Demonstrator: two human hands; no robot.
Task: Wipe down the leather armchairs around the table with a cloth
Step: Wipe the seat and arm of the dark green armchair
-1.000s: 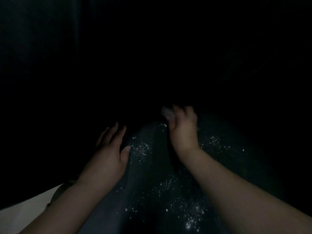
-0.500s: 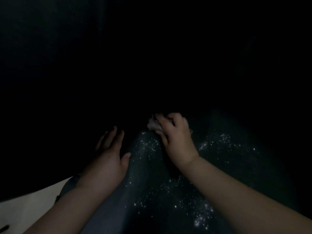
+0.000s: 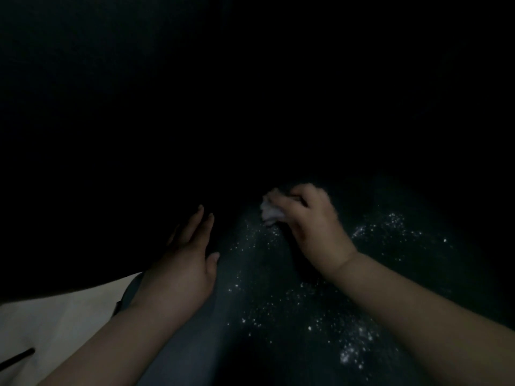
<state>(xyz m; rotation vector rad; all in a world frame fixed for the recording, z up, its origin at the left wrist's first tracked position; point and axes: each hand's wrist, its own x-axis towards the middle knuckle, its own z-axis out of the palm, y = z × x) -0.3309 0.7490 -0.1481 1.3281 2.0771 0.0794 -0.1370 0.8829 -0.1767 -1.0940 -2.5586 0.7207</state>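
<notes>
Sliding back toward the near left, the right hand (image 3: 312, 227) is dragging a small crumpled white cloth (image 3: 271, 210) across the dark, glitter-flecked surface (image 3: 292, 296), fingers curled tight around the wad. Left hand (image 3: 186, 263) is lying flat, fingers straight, bracing on the very dark leather armchair (image 3: 111, 190), barely readable in this gloom. That cloth is looking light, soft and squashy; bunching it in the palm, as now, is likely giving the firmest hold.
</notes>
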